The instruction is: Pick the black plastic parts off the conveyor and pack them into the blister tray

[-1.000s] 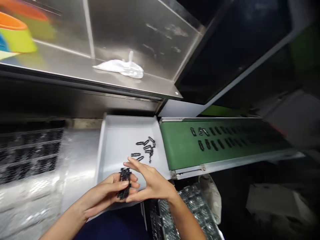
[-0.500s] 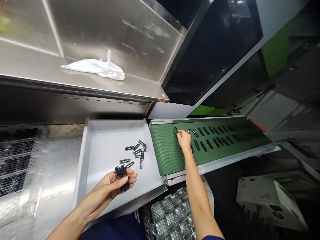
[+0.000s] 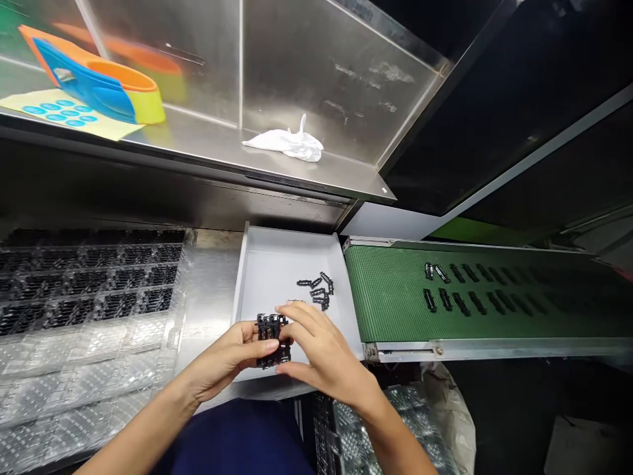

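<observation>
A stack of small black parts (image 3: 270, 340) is gripped between the thumb and fingers of my left hand (image 3: 232, 356), over the near edge of a white tray (image 3: 267, 264). Against the right side of the same stack, my right hand (image 3: 324, 349) has its fingers and thumb closed round the parts. Several loose black parts (image 3: 319, 291) lie in the tray just beyond my right hand. On the green conveyor belt (image 3: 386, 297) to the right, more black parts (image 3: 462, 303) lie in two rows.
At the left, a clear plastic tray (image 3: 89, 389) has compartments, its far ones filled with black parts. A steel shelf (image 3: 217, 155) bears a white cloth (image 3: 291, 144) and a blue and orange tape dispenser (image 3: 99, 82). More clear trays (image 3: 415, 415) stand below the belt.
My right hand has come back from the belt to the stack in my left hand. The view has turned left, bringing in the tape dispenser and more of the compartment tray.
</observation>
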Motion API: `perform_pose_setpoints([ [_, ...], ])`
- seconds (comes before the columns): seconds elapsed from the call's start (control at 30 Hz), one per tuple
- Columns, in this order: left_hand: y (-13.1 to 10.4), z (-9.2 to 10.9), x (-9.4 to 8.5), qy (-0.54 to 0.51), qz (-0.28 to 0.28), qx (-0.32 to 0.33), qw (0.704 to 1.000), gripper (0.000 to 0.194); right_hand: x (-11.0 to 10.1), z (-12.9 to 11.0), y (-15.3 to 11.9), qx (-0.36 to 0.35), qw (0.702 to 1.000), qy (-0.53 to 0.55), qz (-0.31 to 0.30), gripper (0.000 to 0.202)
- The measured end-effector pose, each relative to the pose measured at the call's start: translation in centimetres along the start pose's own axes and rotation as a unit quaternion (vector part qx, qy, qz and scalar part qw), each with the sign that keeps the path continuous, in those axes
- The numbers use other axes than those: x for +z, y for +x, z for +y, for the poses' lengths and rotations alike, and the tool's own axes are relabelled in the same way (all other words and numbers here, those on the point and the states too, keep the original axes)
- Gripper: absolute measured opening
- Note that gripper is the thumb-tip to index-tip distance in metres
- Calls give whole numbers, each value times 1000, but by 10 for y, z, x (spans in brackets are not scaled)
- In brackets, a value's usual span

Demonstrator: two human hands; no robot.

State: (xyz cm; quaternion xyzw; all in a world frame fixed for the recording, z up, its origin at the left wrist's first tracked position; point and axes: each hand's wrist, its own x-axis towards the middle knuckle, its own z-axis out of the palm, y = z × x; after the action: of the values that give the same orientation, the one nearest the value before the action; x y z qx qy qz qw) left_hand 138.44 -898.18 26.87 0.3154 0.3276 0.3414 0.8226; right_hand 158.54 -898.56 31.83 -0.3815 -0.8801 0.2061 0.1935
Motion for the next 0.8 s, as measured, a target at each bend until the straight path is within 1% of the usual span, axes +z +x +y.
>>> perform_pose_setpoints([
  [0.03,-4,0,-2,-19,-3,-6,1000,17,0,-2,2,-15,1000,20,2,38],
  [0.07,-7,-1,-5,-45,-5,-13,999,18,2,-4,4,-18,998,50,17,44],
  [0.13,-11,-4,-9,-97,-16,-31,995,26,8,-9,5,-2,992,117,54,67],
  [0.17,-12,-6,-10,-116,-29,-40,992,30,11,-11,5,7,988,141,62,78],
  [0.23,-13,-8,-12,-134,-57,-48,988,35,17,-12,4,19,986,155,55,88],
  [0.3,-13,-9,-12,-136,-70,-46,987,36,20,-12,1,19,989,141,40,90],
  [0.37,-11,-9,-10,-129,-70,-47,988,37,22,-10,-2,25,992,121,32,90],
  [0.47,-3,-9,-4,-113,-59,-55,990,36,23,-6,-5,22,994,103,30,90],
  [0.53,5,-11,2,-100,-45,-67,992,34,19,3,-9,11,994,103,22,93],
  [0.57,10,-12,5,-92,-37,-70,993,32,14,12,-12,28,995,93,22,93],
  [0.6,16,-13,9,-83,-33,-73,993,30,7,25,-16,73,994,69,35,89],
  [0.63,23,-14,13,-75,-31,-73,994,28,-3,41,-23,143,987,30,63,79],
  [0.67,29,-15,17,-68,-32,-72,995,26,-17,61,-32,231,967,-19,105,65],
  [0.7,36,-16,21,-62,-34,-72,995,25,-34,83,-43,323,930,-73,157,48],
  [0.73,43,-17,24,-58,-37,-76,995,26,-52,106,-57,402,883,-121,210,37],
  [0.77,49,-19,27,-57,-36,-84,994,28,-72,128,-72,460,838,-161,245,35],
  [0.8,55,-21,29,-55,-34,-95,993,30,-90,149,-87,505,799,-190,266,33],
])
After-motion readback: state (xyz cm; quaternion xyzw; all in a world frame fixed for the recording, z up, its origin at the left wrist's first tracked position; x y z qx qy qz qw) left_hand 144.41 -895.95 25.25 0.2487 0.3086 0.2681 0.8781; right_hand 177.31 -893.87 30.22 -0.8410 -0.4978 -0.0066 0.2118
